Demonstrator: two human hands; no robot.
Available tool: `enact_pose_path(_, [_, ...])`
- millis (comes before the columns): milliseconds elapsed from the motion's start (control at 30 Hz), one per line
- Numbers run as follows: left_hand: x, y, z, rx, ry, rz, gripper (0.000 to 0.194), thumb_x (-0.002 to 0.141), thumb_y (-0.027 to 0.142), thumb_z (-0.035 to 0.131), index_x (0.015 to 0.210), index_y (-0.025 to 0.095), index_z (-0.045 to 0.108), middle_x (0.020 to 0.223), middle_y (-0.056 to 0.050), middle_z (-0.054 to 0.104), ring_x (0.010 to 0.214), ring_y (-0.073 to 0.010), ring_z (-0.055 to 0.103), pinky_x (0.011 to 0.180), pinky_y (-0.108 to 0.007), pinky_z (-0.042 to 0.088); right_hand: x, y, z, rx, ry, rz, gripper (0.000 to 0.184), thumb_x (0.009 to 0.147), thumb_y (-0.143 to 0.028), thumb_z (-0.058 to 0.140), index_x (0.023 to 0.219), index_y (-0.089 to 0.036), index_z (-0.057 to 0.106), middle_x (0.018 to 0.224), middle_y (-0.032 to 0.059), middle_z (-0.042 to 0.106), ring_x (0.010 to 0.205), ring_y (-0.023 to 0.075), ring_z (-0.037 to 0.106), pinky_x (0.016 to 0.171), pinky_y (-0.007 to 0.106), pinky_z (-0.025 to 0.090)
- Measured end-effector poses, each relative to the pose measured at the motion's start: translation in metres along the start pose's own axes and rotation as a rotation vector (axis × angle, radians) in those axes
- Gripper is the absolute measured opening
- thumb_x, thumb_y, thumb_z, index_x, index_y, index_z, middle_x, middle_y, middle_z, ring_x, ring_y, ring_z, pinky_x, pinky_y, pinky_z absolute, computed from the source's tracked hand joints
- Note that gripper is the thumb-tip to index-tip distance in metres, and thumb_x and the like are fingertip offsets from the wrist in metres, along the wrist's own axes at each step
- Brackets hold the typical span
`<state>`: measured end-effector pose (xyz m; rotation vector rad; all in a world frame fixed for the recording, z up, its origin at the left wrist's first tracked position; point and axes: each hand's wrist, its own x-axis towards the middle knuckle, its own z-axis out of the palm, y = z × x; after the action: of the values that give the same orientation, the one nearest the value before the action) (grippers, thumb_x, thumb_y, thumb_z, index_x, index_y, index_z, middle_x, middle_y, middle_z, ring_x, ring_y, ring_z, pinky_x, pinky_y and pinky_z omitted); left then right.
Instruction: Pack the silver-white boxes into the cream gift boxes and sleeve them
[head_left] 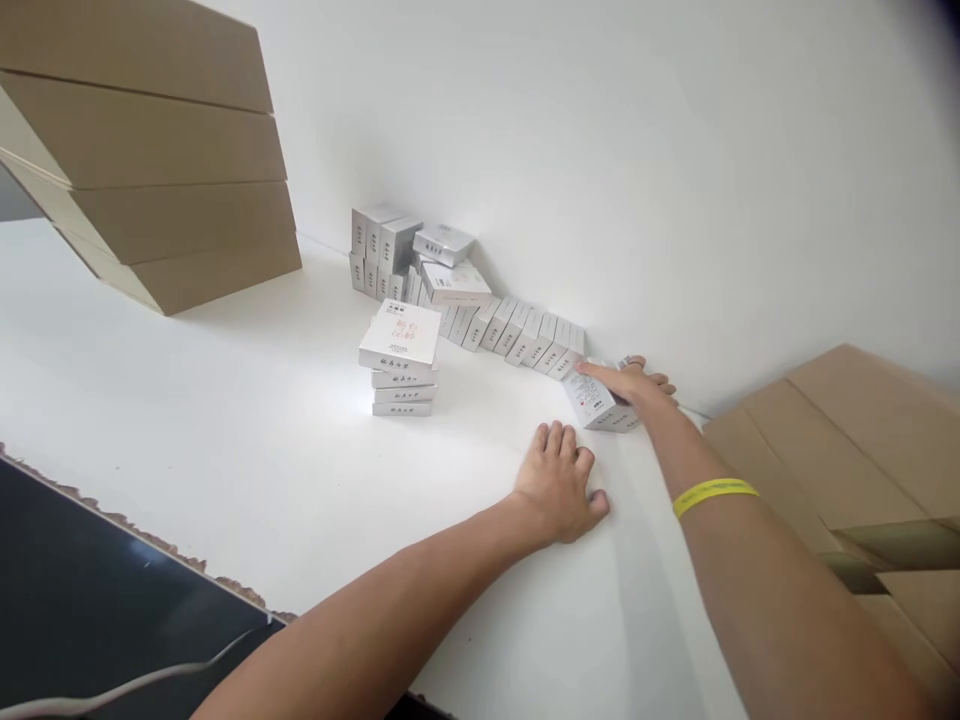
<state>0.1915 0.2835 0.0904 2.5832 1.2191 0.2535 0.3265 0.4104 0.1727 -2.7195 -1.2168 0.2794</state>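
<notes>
My right hand [636,387] reaches to the wall and closes over a small white box [596,402] at the near end of a leaning row of white boxes [517,335]. A yellow band [712,493] sits on that wrist. My left hand [559,485] rests on the white table [225,440] just in front of that box, fingers curled loosely and holding nothing. A short stack of white boxes [403,365] stands to the left, its top one turned askew.
More white boxes [397,250] are piled against the wall at the back. Stacked brown cartons [165,150] lean at the upper left. An open brown carton [847,450] sits at the right. The table's ragged front edge [135,535] borders a dark floor.
</notes>
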Motion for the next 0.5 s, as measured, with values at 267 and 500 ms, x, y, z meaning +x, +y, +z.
enact_pose_path(267, [0.002, -0.001, 0.003, -0.042, 0.045, -0.015, 0.063, 0.101, 0.048, 0.035, 0.147, 0.006, 0.045, 0.162, -0.024, 0.033, 0.154, -0.0386, 0.022, 0.128, -0.052, 0.016, -0.005, -0.004, 0.003, -0.026, 0.051, 0.138, 0.127, 0.069, -0.094, 0.050, 0.161, -0.015, 0.013, 0.151, 0.0343, 0.027, 0.142, 0.0481, 0.027, 0.104, 0.059, 0.032])
enact_pose_path(500, [0.003, -0.001, 0.001, -0.042, 0.061, -0.004, 0.061, 0.101, 0.048, 0.036, 0.144, 0.006, 0.048, 0.158, -0.024, 0.038, 0.152, -0.0398, 0.026, 0.127, -0.055, 0.018, 0.014, -0.040, 0.013, 0.010, 0.107, 0.211, 0.099, 0.088, -0.084, 0.029, 0.157, -0.014, 0.024, 0.151, 0.0324, 0.028, 0.138, 0.0479, 0.033, 0.102, 0.064, 0.030])
